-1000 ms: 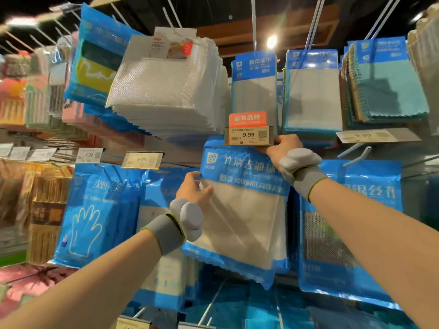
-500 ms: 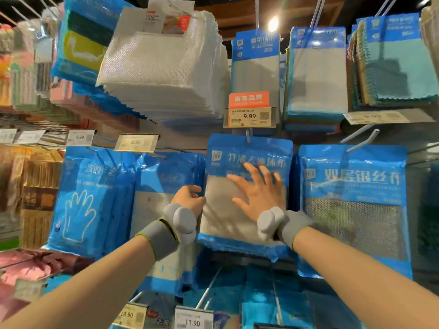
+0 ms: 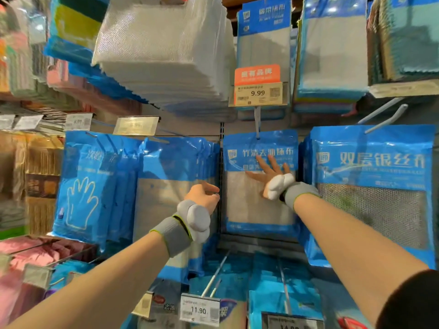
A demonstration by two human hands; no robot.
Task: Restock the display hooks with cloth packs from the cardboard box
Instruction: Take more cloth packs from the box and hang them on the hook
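A blue cloth pack [image 3: 251,205] with a grey cloth window hangs on the display hook [image 3: 257,122] under the 9.99 price tag [image 3: 258,94]. My right hand [image 3: 268,172] lies flat on the pack's front, fingers spread and straight, pressing it back toward the wall. My left hand [image 3: 203,197] hovers just left of the pack's edge with loosely curled fingers, holding nothing. The cardboard box is out of view.
Blue packs [image 3: 171,186] hang left of the cloth pack, glove packs [image 3: 83,186] beyond. A silver-mesh cloth pack [image 3: 373,198] hangs at right under an empty hook [image 3: 384,117]. White cloths [image 3: 166,55] overhang above. Lower hooks carry an 11.90 tag [image 3: 199,309].
My right hand came down from the hook's price tag and now presses the pack flat. The pack has swung back to hang straight. My left hand has let go of its edge.
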